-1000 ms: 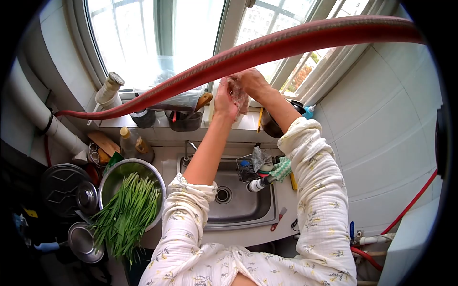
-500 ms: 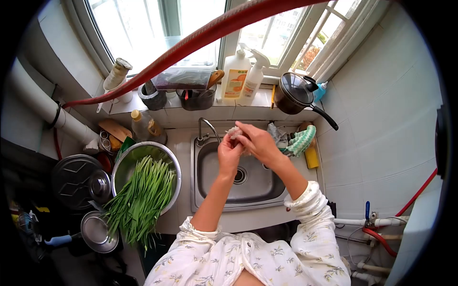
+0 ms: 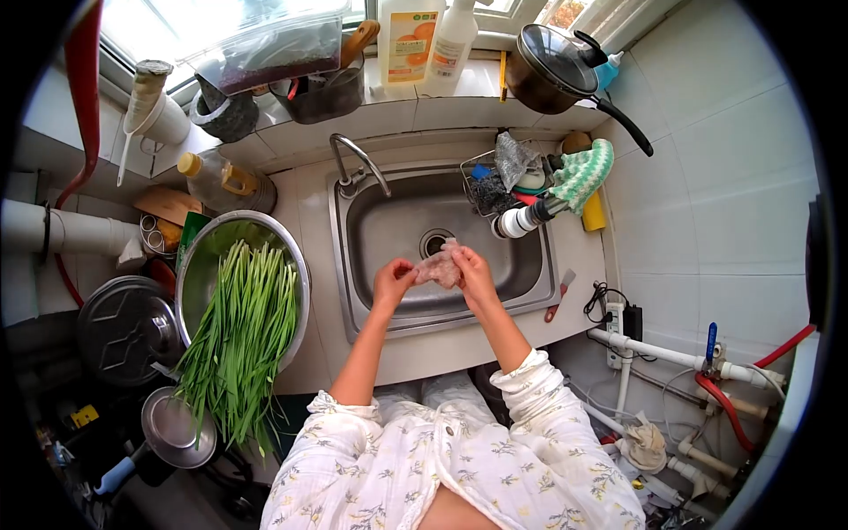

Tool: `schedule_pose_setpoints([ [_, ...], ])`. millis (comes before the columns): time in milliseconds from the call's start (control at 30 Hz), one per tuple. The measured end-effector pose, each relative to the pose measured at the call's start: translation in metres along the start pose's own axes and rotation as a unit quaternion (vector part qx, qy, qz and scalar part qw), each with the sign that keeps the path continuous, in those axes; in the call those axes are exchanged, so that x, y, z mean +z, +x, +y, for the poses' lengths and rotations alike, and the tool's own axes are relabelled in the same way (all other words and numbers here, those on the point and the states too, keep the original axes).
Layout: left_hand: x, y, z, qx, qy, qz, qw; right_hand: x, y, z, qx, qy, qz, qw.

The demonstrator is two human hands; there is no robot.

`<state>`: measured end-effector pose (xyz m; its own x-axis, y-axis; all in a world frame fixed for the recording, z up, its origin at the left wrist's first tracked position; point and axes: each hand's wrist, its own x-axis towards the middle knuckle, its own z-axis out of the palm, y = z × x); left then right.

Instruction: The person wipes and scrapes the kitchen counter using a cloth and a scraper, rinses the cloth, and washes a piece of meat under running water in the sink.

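Note:
A limp, crumpled pinkish-white cloth (image 3: 439, 268), with a mesh-like look, is stretched between my hands over the near part of the steel sink (image 3: 364, 231). My left hand (image 3: 394, 284) pinches its left end. At the other end, the fingers of my right hand (image 3: 476, 277) are closed on its upper right corner. The drain (image 3: 436, 241) lies just beyond the cloth, partly covered by it. To the left of the sink, long green chives (image 3: 243, 327) fill a steel bowl (image 3: 303, 291) and hang over its near rim.
A curved faucet (image 3: 360, 159) rises at the sink's back left. On the back right, a wire rack holds scrubbers beside a green-and-white knitted cloth (image 3: 585, 175). A lidded pot (image 3: 549, 75) and cleaner bottles (image 3: 411, 44) line the sill. A red-handled scraper (image 3: 558, 300) lies right of the sink.
Both hands have come down and nearer to me, from close by the faucet. They have moved apart, and the cloth, bunched up before, is now spread between them. The view has tilted downward.

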<state>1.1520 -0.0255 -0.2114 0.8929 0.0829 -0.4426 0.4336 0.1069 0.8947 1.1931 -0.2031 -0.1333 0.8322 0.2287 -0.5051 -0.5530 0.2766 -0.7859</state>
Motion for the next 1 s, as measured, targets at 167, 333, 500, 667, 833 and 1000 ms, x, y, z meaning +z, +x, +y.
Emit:
schedule_pose_setpoints([
  [167, 0.034, 0.005, -0.009, -0.156, -0.275, 0.026, 0.948, 0.015, -0.008, -0.003, 0.021, 0.056, 0.019, 0.998],
  [333, 0.064, 0.013, 0.008, -0.138, -0.561, -0.129, 0.806, -0.033, 0.023, 0.038, -0.272, -0.433, 0.155, 0.845],
  [500, 0.084, 0.023, -0.007, -0.116, -0.533, -0.053, 0.837, 0.006, 0.004, 0.061, -0.312, -0.418, 0.053, 0.851],
  [667, 0.101, -0.005, 0.003, -0.104, -0.488, -0.042, 0.865, -0.023, 0.053, 0.056, -0.187, -0.297, 0.120, 0.929],
  [833, 0.083, 0.027, 0.007, -0.098, -0.431, 0.005, 0.897, 0.027, -0.002, 0.054, -0.311, -0.418, 0.025, 0.853],
  [1000, 0.098, -0.002, 0.012, -0.137, -0.451, -0.072, 0.879, -0.023, 0.072, 0.048, -0.243, -0.406, 0.096, 0.876],
])
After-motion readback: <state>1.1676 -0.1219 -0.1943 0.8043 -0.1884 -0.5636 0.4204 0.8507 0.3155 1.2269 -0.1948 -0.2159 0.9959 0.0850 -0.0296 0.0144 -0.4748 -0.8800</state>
